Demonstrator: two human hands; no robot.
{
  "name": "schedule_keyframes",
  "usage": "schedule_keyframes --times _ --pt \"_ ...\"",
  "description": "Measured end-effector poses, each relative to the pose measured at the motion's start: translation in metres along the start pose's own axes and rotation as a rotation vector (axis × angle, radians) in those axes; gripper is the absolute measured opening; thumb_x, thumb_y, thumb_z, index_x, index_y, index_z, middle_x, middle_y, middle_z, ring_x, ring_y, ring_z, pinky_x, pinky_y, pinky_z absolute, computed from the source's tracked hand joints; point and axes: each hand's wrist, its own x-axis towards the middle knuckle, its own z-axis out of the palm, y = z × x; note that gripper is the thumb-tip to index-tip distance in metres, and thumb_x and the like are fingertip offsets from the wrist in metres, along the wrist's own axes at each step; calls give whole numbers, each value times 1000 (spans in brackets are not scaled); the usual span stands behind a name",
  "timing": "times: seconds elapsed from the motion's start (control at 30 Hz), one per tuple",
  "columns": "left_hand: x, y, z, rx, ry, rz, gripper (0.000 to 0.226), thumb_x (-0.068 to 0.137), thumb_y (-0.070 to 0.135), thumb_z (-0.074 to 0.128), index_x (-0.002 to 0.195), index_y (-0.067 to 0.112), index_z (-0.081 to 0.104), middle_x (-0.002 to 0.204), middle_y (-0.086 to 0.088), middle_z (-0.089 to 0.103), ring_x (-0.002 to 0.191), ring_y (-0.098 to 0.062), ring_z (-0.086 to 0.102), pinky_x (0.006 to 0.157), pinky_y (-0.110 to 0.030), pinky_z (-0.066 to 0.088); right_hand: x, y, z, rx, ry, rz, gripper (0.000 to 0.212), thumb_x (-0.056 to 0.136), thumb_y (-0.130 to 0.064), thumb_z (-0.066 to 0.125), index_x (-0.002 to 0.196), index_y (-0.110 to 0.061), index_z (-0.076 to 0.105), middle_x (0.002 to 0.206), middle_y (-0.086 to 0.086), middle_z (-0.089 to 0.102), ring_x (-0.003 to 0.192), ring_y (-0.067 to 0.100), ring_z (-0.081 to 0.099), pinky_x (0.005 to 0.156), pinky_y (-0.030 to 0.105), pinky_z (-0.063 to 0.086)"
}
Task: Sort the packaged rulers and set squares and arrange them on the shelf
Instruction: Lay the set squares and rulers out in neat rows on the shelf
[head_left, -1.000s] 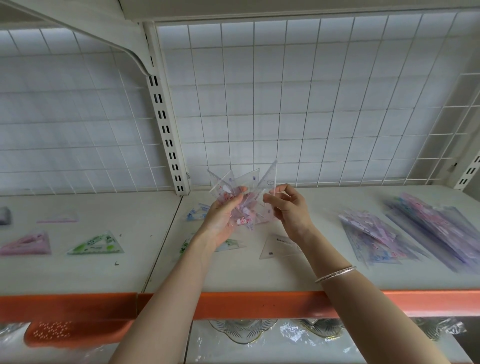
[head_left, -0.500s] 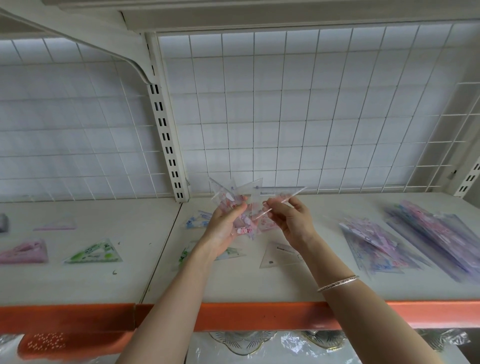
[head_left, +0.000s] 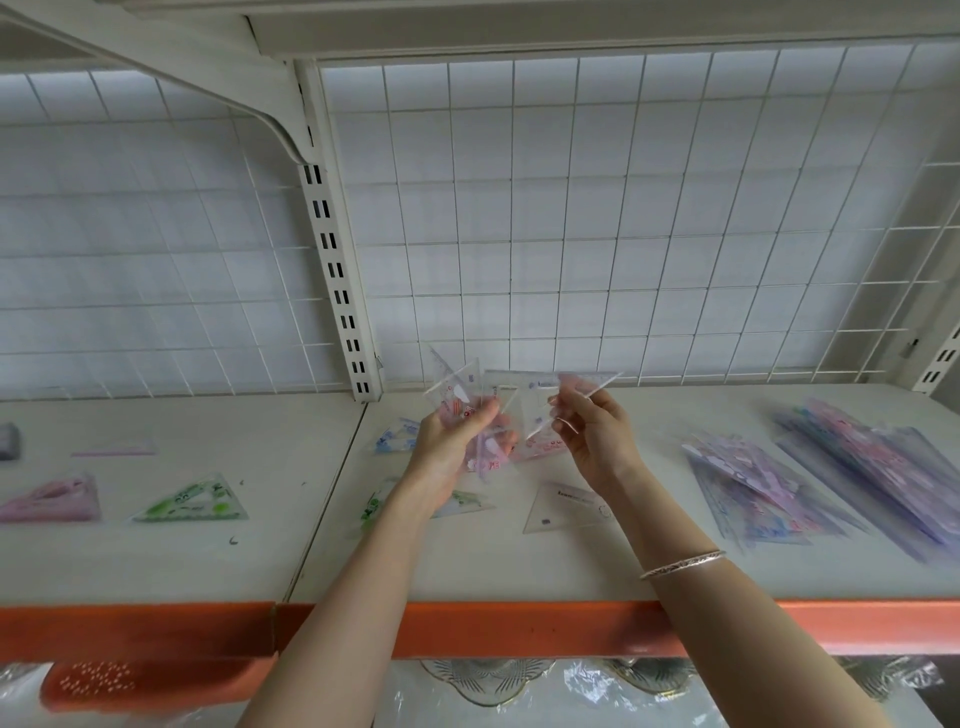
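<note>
Now right hand is pinching one set square, just pulled off left hand's clutched bundle; sorting progressing.

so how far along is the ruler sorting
Partly done: fanned stacks lie on the shelf's right, a green set square and pink set square on its left. In hand: left hand holds a mixed bunch, right hand pinches a clear set square. Left: that bunch and the loose packs beneath.
</note>
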Motion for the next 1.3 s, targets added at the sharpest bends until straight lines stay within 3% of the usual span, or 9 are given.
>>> schedule_keyframes --times 0.13,0.27,0.43,0.63,0.77,0.9,1.07,1.17,1.3 --pt "2 2 1 -54 -20 -56 14 91 16 60 98 6 67 93 -14 72 71 -26 70 63 -33 58 1 -1 -1 31 -15 -18 10 91 0 55 93 -10 58 61 2 63 51 9 59 52 18 48" --pt "2 3 2 -67 -16 -76 17 89 5 61 106 6 65 100 -11 72 82 -20 71 58 -29 55 2 -1 -2 59 -62 -48 19 88 2 59 102 -9 62 71 4 64 59 13 61 58 20 51" --pt "1 6 1 -152 41 -45 12 86 1 63 95 9 65 83 -4 72 74 -15 71 56 -27 55 2 -1 0 85 -47 -13 15 86 4 60 98 -5 62 73 8 64 64 17 66 58 19 53" --pt "1 6 -1 -222 77 -6 12 86 -1 63 97 5 63 80 -9 70 67 -19 70 53 -27 55 -1 5 3 -112 -177 90 17 86 4 57 97 -7 64 85 11 69 54 13 59 49 18 43" --pt "0 8 1 -241 67 -30 14 87 1 62 100 2 64 85 -10 73 74 -20 72 61 -28 58 1 9 3 -195 -253 98 20 88 0 56 102 -10 65 89 12 68 58 14 53 49 19 38" --pt "-1 11 4 -299 31 -93 9 91 7 58 96 7 65 90 -5 72 78 -16 72 63 -29 58 2 11 2 -241 -268 110 15 88 -3 57 98 -11 66 81 6 60 63 11 47 52 18 38" --pt "-4 15 6 -437 -14 -114 15 91 5 55 82 15 64 88 -2 73 81 -16 70 64 -32 56 6 9 3 -44 -279 207 7 87 -11 57 90 -6 60 79 8 63 63 13 56 54 18 41" --pt "-3 16 4 -506 -7 -134 21 88 0 53 79 19 57 93 -3 71 80 -16 69 69 -33 55 4 8 2 -65 -253 291 7 87 -7 52 87 -9 58 74 2 62 60 13 53 57 21 39" --pt "-1 15 5 -462 -42 -129 24 87 -3 53 79 20 55 97 -3 68 86 -15 68 72 -32 55 7 13 -1 -35 -262 357 12 91 -6 49 87 -9 60 80 6 64 65 16 59 66 28 46"
